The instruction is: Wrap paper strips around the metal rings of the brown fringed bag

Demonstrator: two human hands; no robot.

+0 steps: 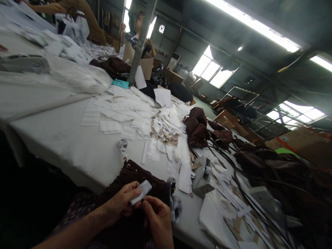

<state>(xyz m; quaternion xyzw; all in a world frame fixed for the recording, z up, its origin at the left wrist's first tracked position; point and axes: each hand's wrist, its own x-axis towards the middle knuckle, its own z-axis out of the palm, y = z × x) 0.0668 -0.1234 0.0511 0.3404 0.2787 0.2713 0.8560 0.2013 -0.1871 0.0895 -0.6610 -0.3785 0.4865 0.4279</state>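
A dark brown fringed bag (pixel 140 170) with metal eyelets rests at the table's near edge, partly over my lap. Above it, my left hand (pixel 123 199) is closed on a small pale grey wrapped piece (pixel 142 192), its thumb on top. Close by, my right hand (pixel 157 211) is pinched, thumb against forefinger, just below the piece. Whatever lies between those fingertips is too small and dark to make out. Grey wrapping (pixel 176 207) surrounds a part at the bag's right side, and another wrapped bit (pixel 122 144) sticks up at its left.
White paper strips (pixel 111 126) and brown card scraps (pixel 166 133) cover the table's middle. Grey tape dispensers (pixel 202 176) stand to the right, beside brown bags (pixel 198 129) with long straps. A metal post (pixel 141 45) rises at the back. Two other people are beyond the table.
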